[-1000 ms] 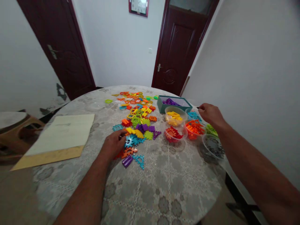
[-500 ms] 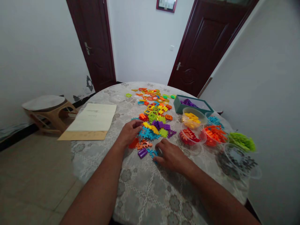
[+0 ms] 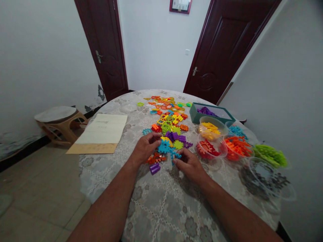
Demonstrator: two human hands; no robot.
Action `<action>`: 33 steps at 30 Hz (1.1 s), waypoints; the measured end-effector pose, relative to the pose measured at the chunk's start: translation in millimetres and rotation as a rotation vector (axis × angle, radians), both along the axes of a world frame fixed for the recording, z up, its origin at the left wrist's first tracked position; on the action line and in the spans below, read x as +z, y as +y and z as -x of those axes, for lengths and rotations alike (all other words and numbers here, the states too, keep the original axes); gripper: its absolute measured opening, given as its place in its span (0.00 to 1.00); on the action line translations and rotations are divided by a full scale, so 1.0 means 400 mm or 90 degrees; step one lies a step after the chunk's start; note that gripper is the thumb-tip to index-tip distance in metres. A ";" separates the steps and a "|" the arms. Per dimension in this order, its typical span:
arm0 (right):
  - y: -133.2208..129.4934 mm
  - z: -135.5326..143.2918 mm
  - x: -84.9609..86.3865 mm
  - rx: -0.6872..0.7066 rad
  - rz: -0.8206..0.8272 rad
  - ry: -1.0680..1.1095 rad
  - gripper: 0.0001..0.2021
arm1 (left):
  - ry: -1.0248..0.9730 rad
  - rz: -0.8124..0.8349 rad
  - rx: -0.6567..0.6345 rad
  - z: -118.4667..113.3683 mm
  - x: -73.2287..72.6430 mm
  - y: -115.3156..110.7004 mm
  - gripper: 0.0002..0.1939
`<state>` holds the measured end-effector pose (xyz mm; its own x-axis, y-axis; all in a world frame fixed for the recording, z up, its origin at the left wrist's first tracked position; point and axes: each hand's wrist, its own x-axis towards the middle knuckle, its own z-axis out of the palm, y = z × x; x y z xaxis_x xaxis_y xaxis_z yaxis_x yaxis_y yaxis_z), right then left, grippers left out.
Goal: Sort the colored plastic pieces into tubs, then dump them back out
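Blue toothed piece (image 3: 174, 155) sits pinched in the right hand (image 3: 189, 166), at the near end of the colourful pile (image 3: 166, 128)! Left hand (image 3: 145, 148) curls against the pile, grip impossible to tell. Paper's (image 3: 104, 129) faint writing: unreadable. Floral cloth (image 3: 157, 205) covers the bench; dark red doors (image 3: 227, 43) behind.

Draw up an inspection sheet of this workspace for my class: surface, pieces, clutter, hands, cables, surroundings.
Surface: table with a grey patterned cover.
Pieces: loose pieces in mixed colours along the middle; clear tubs on the right with yellow pieces, red pieces and other colours; green box with purple pieces.
Clutter: written paper over a brown sheet, left side.
Left hand: at the loose pieces' left edge; grip unclear.
Right hand: pinching a blue toothed piece.
Cables: nothing seen.
Surroundings: stool to the left; two closed dark-red doors; framed item on the wall.
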<state>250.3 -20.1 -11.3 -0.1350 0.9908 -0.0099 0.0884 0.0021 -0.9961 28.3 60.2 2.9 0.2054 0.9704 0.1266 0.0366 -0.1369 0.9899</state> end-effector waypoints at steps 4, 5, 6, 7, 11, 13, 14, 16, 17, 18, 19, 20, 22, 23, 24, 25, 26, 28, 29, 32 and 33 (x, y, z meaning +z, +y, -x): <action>0.016 -0.003 -0.008 -0.024 0.008 0.047 0.21 | -0.010 0.008 -0.080 -0.023 -0.008 -0.017 0.18; 0.016 -0.004 -0.009 -0.010 0.007 0.034 0.20 | -0.011 0.012 -0.103 -0.027 -0.008 -0.022 0.18; 0.017 -0.005 -0.009 0.005 0.007 0.013 0.18 | -0.007 0.013 -0.123 -0.028 -0.007 -0.026 0.18; 0.016 -0.006 -0.009 0.016 0.007 -0.011 0.15 | 0.003 0.008 -0.138 -0.028 -0.006 -0.029 0.17; 0.016 -0.015 -0.005 -0.031 -0.006 -0.084 0.12 | 0.154 -0.102 -0.072 -0.012 -0.009 -0.022 0.11; 0.020 -0.023 -0.004 -0.069 -0.016 -0.099 0.11 | 0.270 -0.195 0.003 -0.002 -0.017 -0.013 0.10; 0.023 -0.028 -0.004 -0.082 -0.016 -0.101 0.10 | 0.322 -0.238 0.023 0.001 -0.022 -0.009 0.11; 0.031 -0.036 -0.005 -0.094 -0.010 -0.097 0.10 | 0.403 -0.306 0.005 0.004 -0.033 -0.006 0.14; 0.036 -0.040 -0.007 -0.100 -0.005 -0.093 0.10 | 0.431 -0.330 -0.017 0.003 -0.038 -0.006 0.15; 0.040 -0.043 -0.009 -0.109 0.001 -0.088 0.11 | 0.455 -0.348 -0.037 0.002 -0.042 -0.007 0.16; 0.043 -0.045 -0.012 -0.119 0.006 -0.082 0.13 | 0.473 -0.361 -0.049 0.000 -0.046 -0.008 0.16; 0.046 -0.047 -0.014 -0.127 0.012 -0.076 0.16 | 0.486 -0.368 -0.053 -0.002 -0.049 -0.009 0.16; 0.049 -0.048 -0.020 -0.128 0.020 -0.076 0.21 | 0.505 -0.375 -0.041 -0.006 -0.053 -0.009 0.16; 0.050 -0.048 -0.022 -0.124 0.020 -0.081 0.22 | 0.513 -0.375 -0.034 -0.008 -0.055 -0.008 0.17; 0.050 -0.048 -0.024 -0.120 0.016 -0.084 0.22 | 0.520 -0.374 -0.030 -0.009 -0.057 -0.007 0.16; 0.050 -0.047 -0.025 -0.116 0.012 -0.086 0.22 | 0.526 -0.372 -0.029 -0.011 -0.057 -0.005 0.15; 0.049 -0.047 -0.025 -0.114 0.008 -0.086 0.21 | 0.529 -0.370 -0.033 -0.012 -0.057 -0.004 0.13; 0.046 -0.046 -0.023 -0.112 0.006 -0.079 0.20 | 0.522 -0.364 -0.052 -0.014 -0.054 -0.005 0.09; 0.045 -0.046 -0.021 -0.111 0.006 -0.075 0.20 | 0.509 -0.362 -0.061 -0.014 -0.051 -0.007 0.08; 0.042 -0.048 -0.018 -0.108 0.011 -0.054 0.17 | 0.442 -0.360 -0.078 -0.012 -0.035 -0.017 0.09; 0.043 -0.049 -0.020 -0.104 0.016 -0.039 0.16 | 0.416 -0.363 -0.080 -0.011 -0.029 -0.021 0.11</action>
<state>269.9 -3.0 -19.2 0.0297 0.9988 -0.0377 0.1456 -0.0416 -0.9885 32.6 51.9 -8.6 0.5074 0.7603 0.4055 0.5237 -0.6458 0.5555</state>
